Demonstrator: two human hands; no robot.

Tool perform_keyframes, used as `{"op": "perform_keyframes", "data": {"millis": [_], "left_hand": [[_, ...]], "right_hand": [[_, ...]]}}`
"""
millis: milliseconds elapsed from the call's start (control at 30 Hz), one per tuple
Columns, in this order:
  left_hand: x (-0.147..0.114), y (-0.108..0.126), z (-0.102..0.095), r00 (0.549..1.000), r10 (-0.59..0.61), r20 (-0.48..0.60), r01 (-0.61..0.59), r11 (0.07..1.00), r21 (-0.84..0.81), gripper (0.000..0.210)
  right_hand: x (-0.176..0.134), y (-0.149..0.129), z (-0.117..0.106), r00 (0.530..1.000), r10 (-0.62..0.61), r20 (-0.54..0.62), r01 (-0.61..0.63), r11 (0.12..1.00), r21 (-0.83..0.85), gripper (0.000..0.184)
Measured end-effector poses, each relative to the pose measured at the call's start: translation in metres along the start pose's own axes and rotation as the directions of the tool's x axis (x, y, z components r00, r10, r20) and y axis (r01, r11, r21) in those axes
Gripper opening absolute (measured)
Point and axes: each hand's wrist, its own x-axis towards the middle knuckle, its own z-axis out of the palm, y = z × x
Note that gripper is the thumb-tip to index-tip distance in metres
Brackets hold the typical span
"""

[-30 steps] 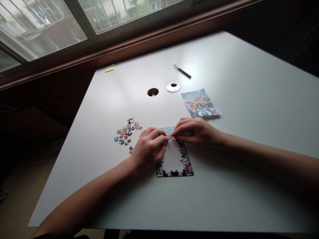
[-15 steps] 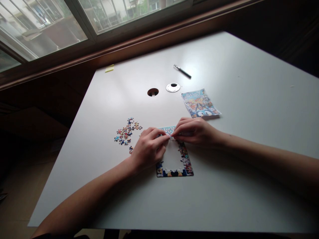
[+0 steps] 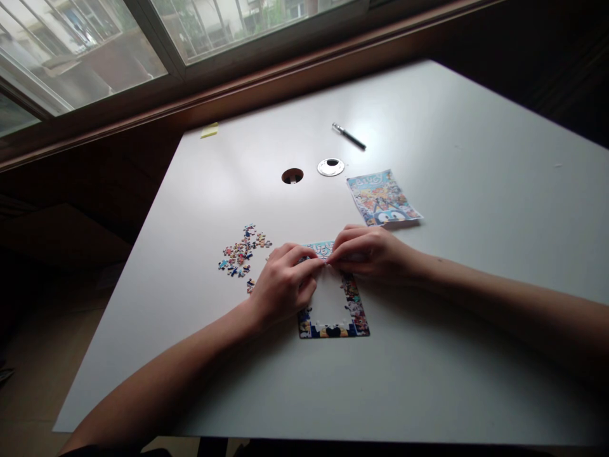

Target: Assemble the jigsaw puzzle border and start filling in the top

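Observation:
A jigsaw puzzle (image 3: 358,306) lies on the white table as a joined rectangular border around a bare middle. My left hand (image 3: 288,279) covers its upper left side, fingers curled together. From the right, my right hand (image 3: 364,251) reaches over the upper right corner with thumb and fingers pinched. Both sets of fingertips meet at the inner edge of the pale blue top strip, on a small jigsaw piece that they mostly hide. Left of my left hand lies a loose heap of jigsaw pieces (image 3: 238,254), one or more partly behind that hand.
Beyond my right hand is a printed picture sheet (image 3: 383,198) with curled edges. Farther back are a black pen (image 3: 349,136), a round metal cover (image 3: 330,167) and a cable hole (image 3: 292,176) in the table (image 3: 457,355). A yellow sticky note (image 3: 209,131) sits near the window-side corner.
My fingertips have shifted very slightly at the top strip of the puzzle. Both hands otherwise keep their place, and the things on the table are unmoved.

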Motion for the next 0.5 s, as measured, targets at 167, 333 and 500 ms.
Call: {"op": "perform_keyframes", "data": {"millis": [167, 333, 500], "left_hand": [[-0.0010, -0.0010, 0.0009, 1.000, 0.017, -0.006, -0.017, 1.000, 0.002, 0.036], [-0.0010, -0.0014, 0.0019, 1.000, 0.009, 0.005, -0.009, 1.000, 0.012, 0.035], [-0.0004, -0.0014, 0.0018, 1.000, 0.010, 0.008, -0.010, 1.000, 0.013, 0.036]], "right_hand": [[0.0002, 0.0001, 0.0011, 1.000, -0.017, -0.008, 0.016, 1.000, -0.024, 0.013], [0.0004, -0.0031, 0.0002, 1.000, -0.001, 0.002, 0.001, 0.999, -0.048, 0.014], [0.0004, -0.0055, -0.0013, 1.000, 0.007, 0.016, -0.006, 0.998, -0.058, 0.018]]}}
